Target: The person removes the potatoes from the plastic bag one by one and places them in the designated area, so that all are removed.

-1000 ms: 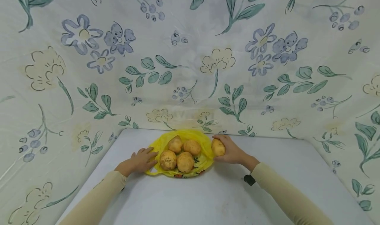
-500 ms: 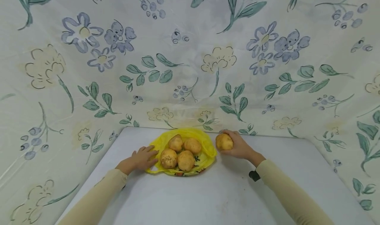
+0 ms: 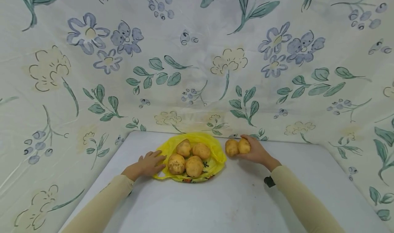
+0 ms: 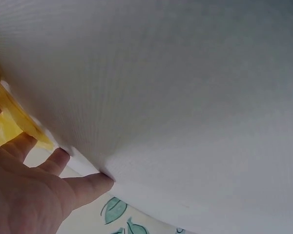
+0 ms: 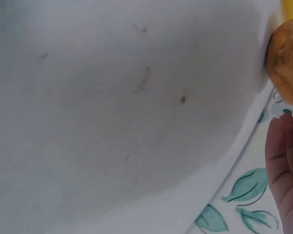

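A yellow plastic bag (image 3: 219, 154) lies spread on the table with several potatoes (image 3: 194, 166) on it. My left hand (image 3: 148, 164) rests at the bag's left edge, fingers spread; in the left wrist view those fingers (image 4: 90, 187) touch the table beside the yellow plastic. Right of the bag, my right hand (image 3: 258, 152) holds a potato (image 3: 244, 146) between thumb and fingers. A second potato (image 3: 232, 148) sits just left of it, close against the held one. In the right wrist view this second potato (image 5: 287, 61) stands on the table beyond my fingertips; the held one is mostly cut off.
The white table (image 3: 191, 205) ends at a floral-patterned sheet (image 3: 197, 89) that rises behind it and at both sides. Small brown dirt specks (image 5: 183, 100) mark the tabletop near my right hand.
My right hand has moved right, away from the bag's edge. Two potatoes now show side by side there, where one showed before. The left hand has stayed on the bag.
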Demonstrator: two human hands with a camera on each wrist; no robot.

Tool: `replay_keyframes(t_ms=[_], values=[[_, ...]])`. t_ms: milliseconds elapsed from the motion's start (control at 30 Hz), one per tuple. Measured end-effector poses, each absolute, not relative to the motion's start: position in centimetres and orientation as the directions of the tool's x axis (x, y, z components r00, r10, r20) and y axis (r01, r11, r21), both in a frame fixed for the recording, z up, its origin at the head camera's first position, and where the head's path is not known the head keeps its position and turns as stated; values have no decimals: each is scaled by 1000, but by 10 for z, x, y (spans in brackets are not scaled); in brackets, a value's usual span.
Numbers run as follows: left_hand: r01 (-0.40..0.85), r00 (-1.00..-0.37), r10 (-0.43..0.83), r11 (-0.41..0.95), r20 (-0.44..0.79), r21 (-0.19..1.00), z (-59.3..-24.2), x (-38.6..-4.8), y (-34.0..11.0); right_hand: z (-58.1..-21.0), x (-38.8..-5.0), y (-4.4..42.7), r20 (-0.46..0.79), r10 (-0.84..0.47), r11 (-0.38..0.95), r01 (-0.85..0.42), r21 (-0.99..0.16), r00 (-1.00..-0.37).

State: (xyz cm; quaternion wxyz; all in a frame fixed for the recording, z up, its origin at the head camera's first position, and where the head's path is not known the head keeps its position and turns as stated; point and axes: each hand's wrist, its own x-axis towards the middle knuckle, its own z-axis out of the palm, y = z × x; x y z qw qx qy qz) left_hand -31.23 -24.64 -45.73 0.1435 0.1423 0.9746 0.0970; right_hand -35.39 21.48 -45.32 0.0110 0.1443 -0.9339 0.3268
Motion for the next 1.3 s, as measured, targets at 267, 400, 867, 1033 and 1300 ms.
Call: replay_keyframes(t_ms=[267, 400, 867, 1033, 1300], values=[[244, -920, 297, 944, -254, 220, -458, -312, -246, -454, -357, 223, 94, -249, 734, -252, -630, -964], [237, -921, 290, 947, -258, 218, -458, -311, -246, -458, -360, 228, 90, -239, 743, -242, -624, -967], [241, -919, 293, 946, -262, 215, -460, -313, -246, -468, -365, 239, 18, -252, 754, -208, -623, -968], [236, -917, 292, 946, -272, 223, -458, -312, -245, -473, -368, 239, -5, -253, 751, -193, -631, -967], [237, -916, 292, 947, -275, 216, -459, -313, -246, -475, -369, 234, -57, -221, 770, -139, -623, -973]])
